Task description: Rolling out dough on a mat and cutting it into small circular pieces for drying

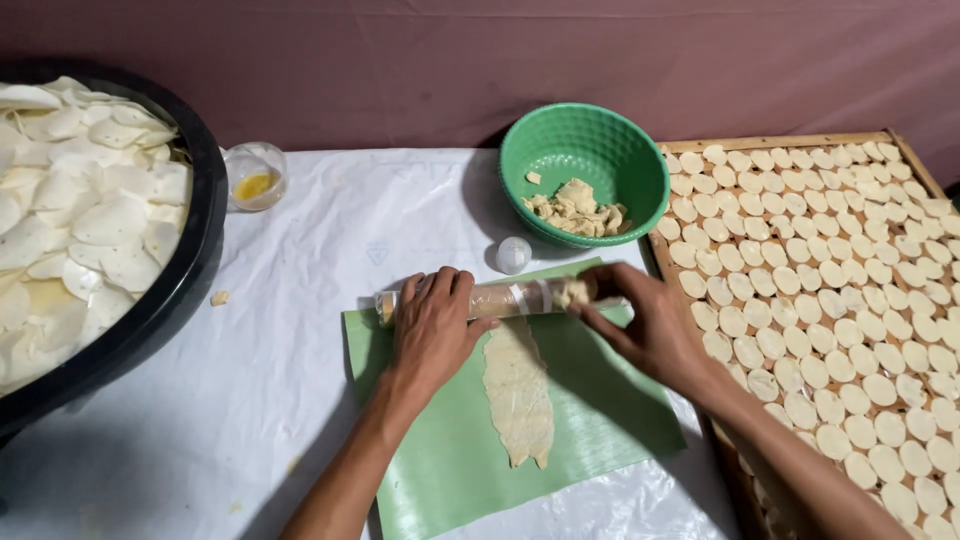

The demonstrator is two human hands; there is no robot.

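Dough lies in a long flattened strip on a green mat, its long axis running from twelve o'clock to six o'clock, away from and toward the person. Across its far end sits a clear roller, its own axis set from nine to three o'clock, square to the strip. Both hands rest on that roller: the left hand covers its nine o'clock portion from above, fingers held together and curled over the tube, palm down; the right hand comes in from the three o'clock side, fingers pinched together at the roller's end where a lump of dough clings. From the fingers the strip runs toward six o'clock, between the two wrists, about equally near to each. At twelve o'clock stands a green bowl with dough scraps, at three o'clock a wooden tray of pale discs, at nine o'clock a black basin heaped with white slices, beside a small cup.
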